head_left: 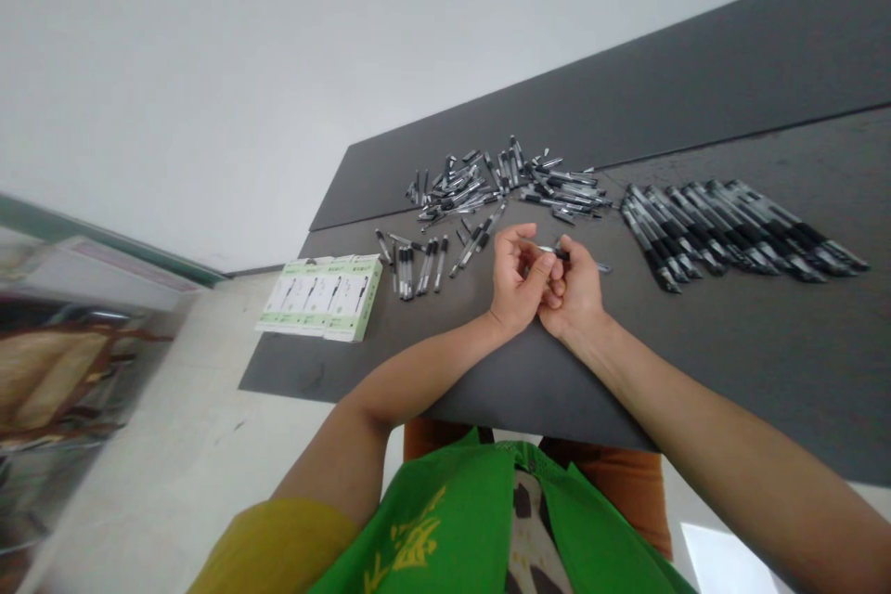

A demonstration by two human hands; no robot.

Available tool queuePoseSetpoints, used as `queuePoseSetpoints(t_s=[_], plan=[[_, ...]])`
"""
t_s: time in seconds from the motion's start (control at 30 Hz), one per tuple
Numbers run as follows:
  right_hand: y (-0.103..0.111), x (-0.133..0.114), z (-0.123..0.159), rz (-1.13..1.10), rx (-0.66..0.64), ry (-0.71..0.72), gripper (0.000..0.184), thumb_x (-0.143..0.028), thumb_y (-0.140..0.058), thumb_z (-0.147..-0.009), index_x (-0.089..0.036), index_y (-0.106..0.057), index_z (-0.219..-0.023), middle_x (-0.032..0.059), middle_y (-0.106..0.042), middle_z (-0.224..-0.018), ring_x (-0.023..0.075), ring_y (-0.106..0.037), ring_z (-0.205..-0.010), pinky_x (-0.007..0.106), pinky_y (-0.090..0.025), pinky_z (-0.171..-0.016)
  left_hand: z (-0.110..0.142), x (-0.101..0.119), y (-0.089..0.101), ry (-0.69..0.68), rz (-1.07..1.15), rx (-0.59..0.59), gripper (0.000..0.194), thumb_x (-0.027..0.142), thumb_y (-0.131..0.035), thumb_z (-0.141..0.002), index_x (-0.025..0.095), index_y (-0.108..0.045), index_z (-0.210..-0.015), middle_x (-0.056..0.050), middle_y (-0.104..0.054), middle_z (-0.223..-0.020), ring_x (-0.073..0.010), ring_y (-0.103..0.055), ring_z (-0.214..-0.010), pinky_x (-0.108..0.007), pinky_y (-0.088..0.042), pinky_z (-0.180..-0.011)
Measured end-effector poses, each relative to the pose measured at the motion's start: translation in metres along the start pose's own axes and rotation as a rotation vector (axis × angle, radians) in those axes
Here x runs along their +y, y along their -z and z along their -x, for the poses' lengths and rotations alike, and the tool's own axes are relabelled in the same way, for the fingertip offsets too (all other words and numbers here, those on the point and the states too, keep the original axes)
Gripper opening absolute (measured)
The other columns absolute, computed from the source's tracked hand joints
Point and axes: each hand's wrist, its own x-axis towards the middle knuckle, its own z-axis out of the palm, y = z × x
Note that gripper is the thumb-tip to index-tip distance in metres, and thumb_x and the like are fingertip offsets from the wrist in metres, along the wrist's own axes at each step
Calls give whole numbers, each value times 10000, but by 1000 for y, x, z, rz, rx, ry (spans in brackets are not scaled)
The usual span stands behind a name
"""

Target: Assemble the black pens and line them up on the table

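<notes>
I see right hand [574, 286] gripping a pen [555, 251] mid-desk [543, 390]; left hand [516, 283] curled at it, can't tell if gripping. Loose pens [463, 196] 12 o'clock, pen rows [728, 227] 3, boxes [316, 299] 9.

White wall [243, 65], pale floor [187, 408], blurred brown furniture [56, 376]
</notes>
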Motion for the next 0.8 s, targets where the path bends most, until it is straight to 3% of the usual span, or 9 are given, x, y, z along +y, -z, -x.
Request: queuePoseSetpoints(t_s=[0.1,0.2,0.27,0.33,0.43,0.5,0.57,0.8], plan=[[-1,-1,-2,-14,-67,12,592,-489,-447,-932,-217,-290,-430,-56,-253,-280,47,-190,-235,190,-173,-268,-8,8,12,-154,-6,100,531,582,-671,-823,269,-493,-1212,2,-544,-886,-96,-553,-702,-239,-482,-656],[3,-10,-5,0,-119,46,608,-557,-406,-946,-219,-314,-450,-64,-239,-294,50,-178,-247,201,-206,-292,-23,19,35,-387,-142,206,398,535,-617,-880,258,-515,-1147,-14,-527,-974,-100,-536,-772,-250,-461,-719],[6,-18,-7,24,-128,72,620,-607,-389,-944,-218,-320,-466,-69,-240,-307,50,-172,-257,204,-204,-300,-35,26,54,-460,-320,253,308,504,-550,-925,220,-546,-1045,-32,-541,-1005,-115,-540,-809,-270,-453,-756],[8,-23,-8,52,-115,94,634,-645,-367,-940,-218,-316,-475,-70,-241,-319,51,-170,-264,204,-191,-302,-47,31,74,-393,-537,237,239,427,-528,-942,193,-575,-952,-32,-580,-917,-134,-549,-816,-284,-445,-781],[7,-29,-6,70,-59,106,651,-634,-296,-964,-213,-311,-468,-65,-240,-322,51,-169,-263,201,-170,-303,-59,37,100,-141,-791,200,118,284,-572,-880,176,-619,-889,-23,-639,-834,-144,-567,-771,-285,-439,-759],[5,-32,-4,62,-25,109,655,-584,-241,-988,-208,-312,-456,-60,-238,-316,50,-170,-258,200,-165,-306,-63,37,115,67,-850,143,101,236,-578,-835,168,-646,-863,-20,-669,-800,-147,-584,-726,-283,-442,-727],[3,-35,-3,55,-27,131,642,-556,-235,-988,-207,-316,-455,-62,-239,-316,50,-178,-255,200,-169,-311,-66,35,129,190,-882,88,122,248,-580,-816,168,-667,-847,-23,-690,-788,-161,-606,-724,-291,-451,-720],[2,-40,-1,44,79,237,466,-366,-241,-969,-209,-430,-573,-85,-256,-328,59,-191,-257,197,-180,-324,-77,37,185,160,-892,-82,201,306,-593,-788,163,-689,-891,-44,-721,-813,-169,-638,-727,-294,-476,-710]])
